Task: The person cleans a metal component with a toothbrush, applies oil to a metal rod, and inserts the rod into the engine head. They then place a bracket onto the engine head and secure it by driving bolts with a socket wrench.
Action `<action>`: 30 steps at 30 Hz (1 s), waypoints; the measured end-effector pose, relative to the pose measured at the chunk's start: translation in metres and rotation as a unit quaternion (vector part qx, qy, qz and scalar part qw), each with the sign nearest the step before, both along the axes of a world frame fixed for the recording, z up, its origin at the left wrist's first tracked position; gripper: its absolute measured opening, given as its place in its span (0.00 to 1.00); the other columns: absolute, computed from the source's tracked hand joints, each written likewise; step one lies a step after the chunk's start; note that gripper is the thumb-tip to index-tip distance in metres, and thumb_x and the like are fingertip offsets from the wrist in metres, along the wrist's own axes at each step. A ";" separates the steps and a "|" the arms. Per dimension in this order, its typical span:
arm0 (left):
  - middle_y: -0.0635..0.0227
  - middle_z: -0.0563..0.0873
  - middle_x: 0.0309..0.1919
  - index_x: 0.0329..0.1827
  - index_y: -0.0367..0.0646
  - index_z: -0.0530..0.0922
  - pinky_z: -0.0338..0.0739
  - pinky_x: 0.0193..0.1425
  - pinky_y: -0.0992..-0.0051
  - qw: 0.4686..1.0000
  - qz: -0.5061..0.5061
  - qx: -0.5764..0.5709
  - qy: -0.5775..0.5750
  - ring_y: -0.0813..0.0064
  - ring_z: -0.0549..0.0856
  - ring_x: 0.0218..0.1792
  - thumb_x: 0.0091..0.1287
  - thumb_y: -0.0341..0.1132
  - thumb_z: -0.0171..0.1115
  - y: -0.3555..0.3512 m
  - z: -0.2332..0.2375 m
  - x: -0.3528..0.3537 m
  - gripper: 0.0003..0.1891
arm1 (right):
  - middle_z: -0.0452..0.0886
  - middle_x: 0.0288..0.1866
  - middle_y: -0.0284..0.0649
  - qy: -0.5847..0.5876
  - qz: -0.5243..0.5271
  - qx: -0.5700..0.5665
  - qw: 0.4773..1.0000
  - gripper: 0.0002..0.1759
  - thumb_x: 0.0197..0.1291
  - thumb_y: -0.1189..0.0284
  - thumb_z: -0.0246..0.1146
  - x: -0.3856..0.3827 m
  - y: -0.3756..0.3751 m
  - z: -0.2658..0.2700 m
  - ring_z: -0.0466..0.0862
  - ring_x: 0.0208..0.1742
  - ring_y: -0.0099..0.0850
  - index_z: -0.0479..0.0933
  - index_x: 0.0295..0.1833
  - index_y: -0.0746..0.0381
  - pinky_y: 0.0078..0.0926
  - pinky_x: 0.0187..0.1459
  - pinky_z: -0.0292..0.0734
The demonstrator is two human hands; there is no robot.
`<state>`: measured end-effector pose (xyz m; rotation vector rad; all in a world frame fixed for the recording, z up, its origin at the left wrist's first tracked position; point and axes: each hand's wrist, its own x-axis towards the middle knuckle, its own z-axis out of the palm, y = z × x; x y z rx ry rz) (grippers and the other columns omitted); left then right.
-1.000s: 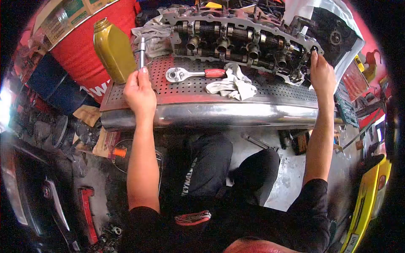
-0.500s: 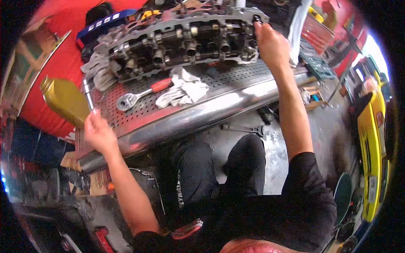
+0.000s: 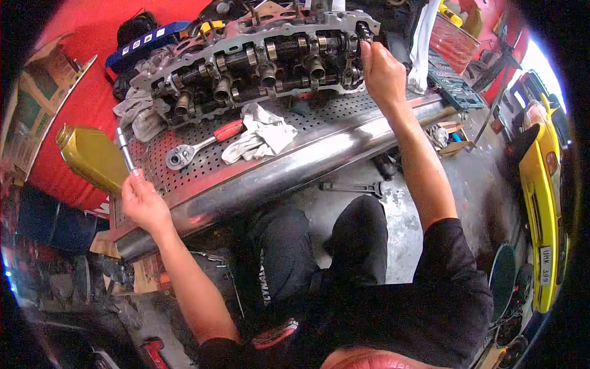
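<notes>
A long cylinder head (image 3: pixel 246 61) lies across the perforated bench with its camshafts and lobes exposed. My right hand (image 3: pixel 385 74) is at its right end, fingers pinched against the parts there; what they grip is hidden. In my left hand (image 3: pixel 144 203), at the bench's left edge, is a slim silver extension bar (image 3: pixel 125 150), pointing up and away. Beside that hand stands a gold oil bottle (image 3: pixel 92 157), tilted in view. Between my hands lie a ratchet (image 3: pixel 184 155) with a red grip and a crumpled white rag (image 3: pixel 261 135).
The metal bench (image 3: pixel 295 157) has a rounded steel front edge. A green tool case (image 3: pixel 455 89) sits at its right end, and more rags (image 3: pixel 144 117) lie at the left. A wrench-like tool (image 3: pixel 351 188) is on the floor. A yellow car (image 3: pixel 541 209) stands far right.
The view has shifted slightly, and the picture is sharper. My left hand still holds the silver bar. My right hand stays at the cylinder head's right end.
</notes>
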<state>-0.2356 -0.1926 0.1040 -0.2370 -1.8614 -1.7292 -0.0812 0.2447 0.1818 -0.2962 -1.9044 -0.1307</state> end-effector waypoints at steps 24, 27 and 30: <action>0.71 0.74 0.18 0.35 0.36 0.80 0.68 0.26 0.75 0.999 0.039 -0.036 0.013 0.80 0.71 0.20 0.71 0.39 0.61 0.003 0.000 0.008 0.13 | 0.64 0.74 0.41 -0.098 0.370 -0.436 0.815 0.37 0.68 0.63 0.60 0.006 0.033 0.018 0.66 0.71 0.30 0.55 0.77 0.62 0.32 0.69 0.57; 0.68 0.76 0.18 0.35 0.36 0.80 0.70 0.28 0.73 0.995 0.052 -0.064 0.048 0.77 0.72 0.20 0.70 0.39 0.61 0.002 -0.001 0.005 0.13 | 0.56 0.78 0.48 -0.095 0.382 -0.427 0.814 0.43 0.67 0.68 0.61 0.018 0.023 0.008 0.62 0.75 0.35 0.45 0.78 0.65 0.33 0.72 0.56; 0.66 0.79 0.20 0.36 0.35 0.80 0.71 0.29 0.73 0.997 0.046 -0.056 0.020 0.78 0.73 0.22 0.70 0.38 0.61 0.003 0.000 0.010 0.13 | 0.59 0.76 0.47 -0.054 0.386 -0.444 0.807 0.41 0.67 0.64 0.62 0.020 0.023 0.009 0.65 0.73 0.34 0.49 0.78 0.63 0.34 0.70 0.60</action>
